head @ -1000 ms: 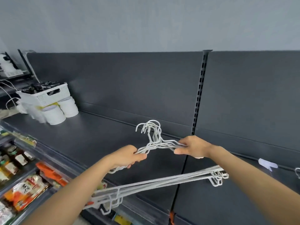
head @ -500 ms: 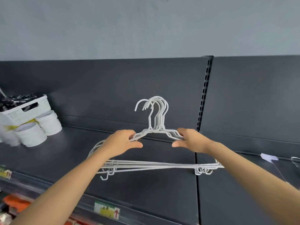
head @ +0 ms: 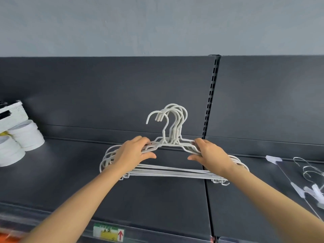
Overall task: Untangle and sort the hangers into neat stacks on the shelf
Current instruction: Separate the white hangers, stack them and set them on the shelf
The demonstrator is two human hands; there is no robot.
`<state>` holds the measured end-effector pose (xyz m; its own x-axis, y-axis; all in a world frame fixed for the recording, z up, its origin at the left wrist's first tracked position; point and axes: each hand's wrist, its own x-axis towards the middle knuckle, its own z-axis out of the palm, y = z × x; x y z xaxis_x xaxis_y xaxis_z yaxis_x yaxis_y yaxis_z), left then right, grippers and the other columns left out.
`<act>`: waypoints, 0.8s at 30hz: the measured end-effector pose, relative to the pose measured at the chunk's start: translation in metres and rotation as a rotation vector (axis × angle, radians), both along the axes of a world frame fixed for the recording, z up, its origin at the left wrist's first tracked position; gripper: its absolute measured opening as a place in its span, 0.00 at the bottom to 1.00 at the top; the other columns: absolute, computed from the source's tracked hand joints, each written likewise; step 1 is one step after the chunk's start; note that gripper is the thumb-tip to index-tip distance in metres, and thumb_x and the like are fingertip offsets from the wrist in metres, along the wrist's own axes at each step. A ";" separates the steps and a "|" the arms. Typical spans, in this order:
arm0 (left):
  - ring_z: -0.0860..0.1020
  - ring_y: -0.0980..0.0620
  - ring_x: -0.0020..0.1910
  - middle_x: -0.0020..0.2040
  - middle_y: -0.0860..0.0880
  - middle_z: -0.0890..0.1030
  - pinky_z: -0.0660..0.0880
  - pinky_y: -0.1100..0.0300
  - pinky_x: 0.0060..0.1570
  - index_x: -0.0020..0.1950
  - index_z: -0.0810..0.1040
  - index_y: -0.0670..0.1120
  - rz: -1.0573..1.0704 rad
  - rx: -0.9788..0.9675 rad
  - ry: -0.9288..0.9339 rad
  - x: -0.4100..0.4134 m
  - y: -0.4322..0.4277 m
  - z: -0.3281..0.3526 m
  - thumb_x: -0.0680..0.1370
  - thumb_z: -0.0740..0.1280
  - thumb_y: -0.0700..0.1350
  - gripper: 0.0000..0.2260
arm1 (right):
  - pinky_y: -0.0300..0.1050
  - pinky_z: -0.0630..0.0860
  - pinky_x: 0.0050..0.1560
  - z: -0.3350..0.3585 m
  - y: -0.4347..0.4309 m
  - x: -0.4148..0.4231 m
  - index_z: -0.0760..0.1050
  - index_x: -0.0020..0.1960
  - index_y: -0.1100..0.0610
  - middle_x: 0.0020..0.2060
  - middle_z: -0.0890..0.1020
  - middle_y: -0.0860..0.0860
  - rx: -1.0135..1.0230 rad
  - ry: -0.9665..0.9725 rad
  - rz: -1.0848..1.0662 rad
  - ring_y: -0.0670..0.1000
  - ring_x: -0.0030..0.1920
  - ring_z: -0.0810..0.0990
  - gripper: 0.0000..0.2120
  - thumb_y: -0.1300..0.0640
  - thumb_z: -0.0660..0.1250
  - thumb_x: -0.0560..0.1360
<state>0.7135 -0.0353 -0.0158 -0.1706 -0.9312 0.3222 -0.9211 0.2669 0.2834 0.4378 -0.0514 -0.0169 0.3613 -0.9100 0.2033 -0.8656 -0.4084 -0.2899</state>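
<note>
On the shelf: bunch of white hangers, hooks up, bottom bars touching or just above it.
Left hand: gripping the left side.
Right hand: gripping the right side.
Doing it well: line up hooks, lay flat, let go gently.

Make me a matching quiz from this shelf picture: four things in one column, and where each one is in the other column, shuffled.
1. white hangers
2. white round containers
3. clear hangers
4. price label

A. lying far right on the shelf
B. on the shelf's front edge
C. gripped by the left hand and right hand
D. far left on the shelf

Pairs: 1-C, 2-D, 3-A, 4-B
</note>
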 end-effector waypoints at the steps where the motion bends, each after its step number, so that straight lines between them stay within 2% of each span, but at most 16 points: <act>1: 0.74 0.52 0.44 0.47 0.57 0.73 0.69 0.59 0.42 0.59 0.74 0.49 0.000 0.006 -0.012 -0.003 -0.001 -0.001 0.71 0.68 0.63 0.24 | 0.46 0.71 0.41 0.000 0.002 -0.002 0.65 0.54 0.56 0.46 0.72 0.47 -0.006 0.004 -0.001 0.52 0.43 0.73 0.21 0.40 0.65 0.73; 4: 0.75 0.51 0.49 0.53 0.56 0.74 0.72 0.57 0.47 0.61 0.72 0.51 -0.001 0.067 -0.035 -0.007 -0.003 -0.008 0.69 0.68 0.66 0.28 | 0.41 0.66 0.42 -0.002 0.006 -0.008 0.66 0.58 0.56 0.47 0.70 0.44 0.011 0.010 0.004 0.48 0.43 0.70 0.26 0.40 0.68 0.71; 6: 0.75 0.50 0.53 0.55 0.57 0.73 0.72 0.56 0.50 0.64 0.70 0.52 0.003 0.133 -0.028 -0.009 -0.001 -0.012 0.67 0.69 0.67 0.31 | 0.41 0.69 0.46 -0.004 0.009 -0.009 0.64 0.64 0.56 0.54 0.74 0.47 0.020 0.000 0.016 0.51 0.50 0.74 0.30 0.40 0.68 0.71; 7: 0.74 0.49 0.55 0.56 0.57 0.72 0.72 0.56 0.52 0.66 0.69 0.52 0.008 0.155 -0.027 -0.010 0.000 -0.012 0.67 0.69 0.67 0.33 | 0.44 0.71 0.52 -0.007 0.009 -0.009 0.61 0.68 0.55 0.59 0.75 0.49 0.025 -0.015 0.018 0.52 0.56 0.75 0.34 0.40 0.69 0.70; 9: 0.71 0.47 0.61 0.61 0.55 0.71 0.70 0.55 0.58 0.71 0.65 0.51 0.007 0.175 -0.061 -0.016 0.004 -0.009 0.66 0.70 0.67 0.38 | 0.50 0.70 0.62 -0.012 0.011 -0.007 0.55 0.73 0.54 0.65 0.73 0.50 0.019 -0.036 0.013 0.53 0.63 0.72 0.41 0.38 0.69 0.69; 12: 0.62 0.46 0.71 0.73 0.52 0.64 0.62 0.53 0.68 0.77 0.52 0.49 -0.031 0.212 -0.131 -0.030 0.010 -0.003 0.65 0.70 0.68 0.49 | 0.53 0.63 0.67 -0.016 0.015 0.000 0.43 0.76 0.52 0.65 0.70 0.50 -0.051 0.025 0.010 0.54 0.64 0.67 0.51 0.31 0.66 0.66; 14: 0.56 0.47 0.75 0.76 0.52 0.58 0.57 0.52 0.72 0.78 0.46 0.50 -0.042 0.254 -0.088 -0.038 0.015 -0.001 0.64 0.71 0.68 0.53 | 0.53 0.60 0.69 -0.017 0.018 0.005 0.37 0.76 0.52 0.66 0.67 0.51 -0.101 0.061 0.040 0.54 0.66 0.65 0.55 0.29 0.65 0.65; 19: 0.46 0.50 0.77 0.78 0.55 0.50 0.47 0.53 0.74 0.78 0.41 0.53 -0.060 0.299 -0.005 -0.041 0.020 0.004 0.65 0.73 0.64 0.54 | 0.54 0.57 0.71 -0.015 0.020 0.010 0.35 0.76 0.51 0.72 0.58 0.52 -0.125 0.054 0.052 0.55 0.72 0.59 0.57 0.30 0.66 0.64; 22: 0.42 0.59 0.76 0.79 0.54 0.47 0.39 0.55 0.75 0.78 0.39 0.52 -0.100 0.276 0.009 -0.037 0.018 0.004 0.66 0.72 0.64 0.53 | 0.60 0.51 0.73 -0.012 0.020 0.006 0.34 0.75 0.51 0.74 0.53 0.51 -0.079 0.046 0.054 0.54 0.74 0.53 0.58 0.30 0.67 0.64; 24: 0.41 0.59 0.76 0.79 0.54 0.46 0.38 0.56 0.74 0.78 0.40 0.52 -0.103 0.304 0.021 -0.039 0.021 0.007 0.67 0.72 0.62 0.52 | 0.63 0.47 0.73 -0.009 0.020 0.004 0.33 0.75 0.52 0.75 0.53 0.51 -0.027 0.047 0.049 0.52 0.75 0.50 0.58 0.32 0.68 0.65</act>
<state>0.6746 -0.0144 -0.0090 -0.2652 -0.9635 0.0362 -0.8867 0.2584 0.3834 0.4414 -0.0316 -0.0263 0.4149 -0.8854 0.2094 -0.8568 -0.4577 -0.2376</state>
